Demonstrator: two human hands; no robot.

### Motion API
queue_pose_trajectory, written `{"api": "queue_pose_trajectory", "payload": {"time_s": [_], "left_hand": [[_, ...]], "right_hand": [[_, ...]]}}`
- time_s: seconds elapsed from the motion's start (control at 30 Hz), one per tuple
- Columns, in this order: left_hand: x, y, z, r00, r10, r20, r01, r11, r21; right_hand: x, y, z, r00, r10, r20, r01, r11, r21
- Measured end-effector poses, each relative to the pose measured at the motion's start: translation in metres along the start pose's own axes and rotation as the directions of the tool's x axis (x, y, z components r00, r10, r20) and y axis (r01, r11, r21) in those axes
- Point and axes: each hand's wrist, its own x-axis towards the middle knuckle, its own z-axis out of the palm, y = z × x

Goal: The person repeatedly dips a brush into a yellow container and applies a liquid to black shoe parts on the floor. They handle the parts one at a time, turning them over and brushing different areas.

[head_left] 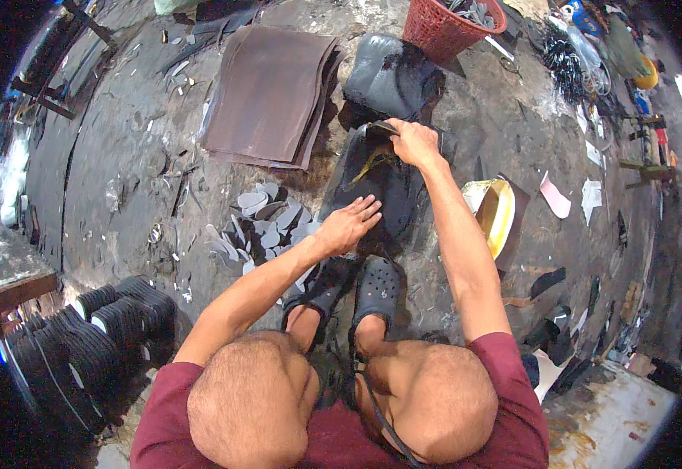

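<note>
My right hand [416,144] is closed on the edge of a thin dark flat piece [382,127], whose exact kind I cannot make out. It works over a black, smooth board-like surface [396,203] in front of my feet. A yellowish streak or strand [371,166] shows on that surface below the piece. Flat and palm down, my left hand [349,225] rests at the left edge of the black surface, fingers stretched out and nothing visible in them. Beside it lies a heap of small grey rounded cut-outs [267,223].
Brown sheets [271,94] lie stacked at the far left. Beyond the board sit a dark padded block [388,74] and a red basket [450,31]. A yellow-lined container [497,215] stands beside my right forearm. Black sole-shaped pieces [95,336] are stacked at the near left.
</note>
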Motion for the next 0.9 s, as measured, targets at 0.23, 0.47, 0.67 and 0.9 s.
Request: {"api": "queue_pose_trajectory", "payload": {"time_s": [0.23, 0.47, 0.67, 0.9], "left_hand": [[-0.004, -0.004, 0.008, 0.999, 0.033, 0.017, -0.033, 0.999, 0.001], [-0.013, 0.005, 0.032, 0.975, -0.2, 0.095, 0.211, 0.969, -0.126], [0.012, 0.018, 0.008, 0.999, -0.052, -0.007, 0.052, 0.998, -0.02], [-0.01, 0.083, 0.007, 0.986, -0.138, -0.089, 0.104, 0.944, -0.314]], "right_hand": [[-0.013, -0.017, 0.01, 0.995, -0.087, 0.052, 0.089, 0.996, -0.029], [-0.057, -0.107, 0.033, 0.753, -0.511, 0.414, 0.567, 0.824, -0.015], [-0.043, -0.027, 0.015, 0.995, -0.102, -0.016, 0.102, 0.995, -0.017], [-0.111, -0.073, 0.056, 0.935, -0.353, 0.041, 0.355, 0.933, -0.054]]}}
